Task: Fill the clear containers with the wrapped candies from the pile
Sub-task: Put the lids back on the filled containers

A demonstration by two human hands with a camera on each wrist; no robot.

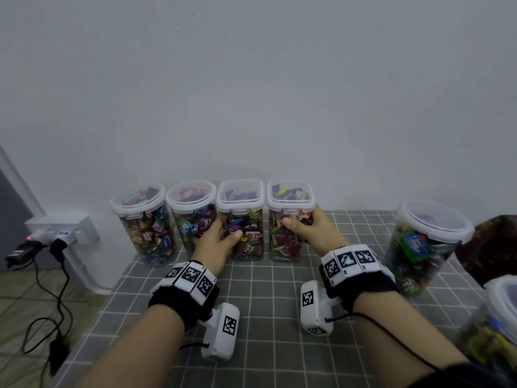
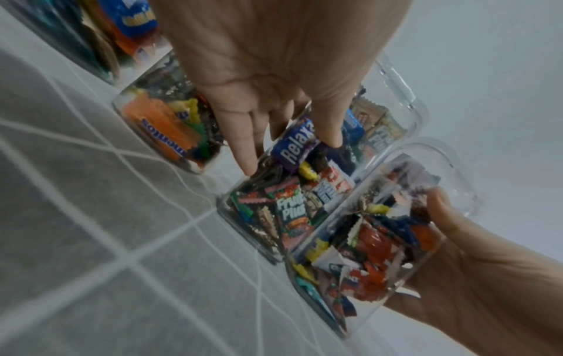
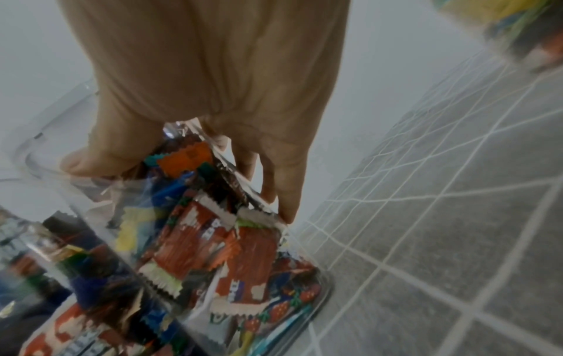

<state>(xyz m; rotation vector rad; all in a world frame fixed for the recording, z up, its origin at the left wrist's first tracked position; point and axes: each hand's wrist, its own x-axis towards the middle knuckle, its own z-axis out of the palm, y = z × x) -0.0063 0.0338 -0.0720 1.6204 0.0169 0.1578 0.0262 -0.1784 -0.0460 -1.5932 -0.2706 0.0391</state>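
Clear plastic is gripped by both hands. The right hand [image 1: 305, 228] is wrapped round the fourth jar [image 1: 289, 222] of the row at the wall, with the thumb on the near face and the fingers [image 3: 286, 192] curled over the right side, just under the white lid. In the right wrist view the same jar [image 3: 213, 240] is seen packed with red, orange and blue wrapped candies [image 3: 195, 243], its base resting on the grey checked cloth [image 3: 457, 240].

The left hand [image 1: 216, 242] is held against the third jar [image 1: 242, 219], its thumb laid across the near face and its fingers pushed into the gap between that jar and the second jar [image 1: 193, 217]. In the left wrist view the fingers [image 2: 243, 142] are seen nearly straight, one on either side of the jar's corner; whether the jar is actually clasped cannot be told.

The first jar [image 1: 144, 222] stands at the left end of the row, untouched. All four are lidded and filled nearly to the top, standing upright and close side by side.

Well apart on the right, a round tub [image 1: 425, 245] of candies stands lidded on the cloth, with another tub [image 1: 498, 317] partly seen at the frame edge. A wall socket [image 1: 64, 228] with plugs and trailing cables is mounted at the far left, beyond the table [image 1: 265, 317].
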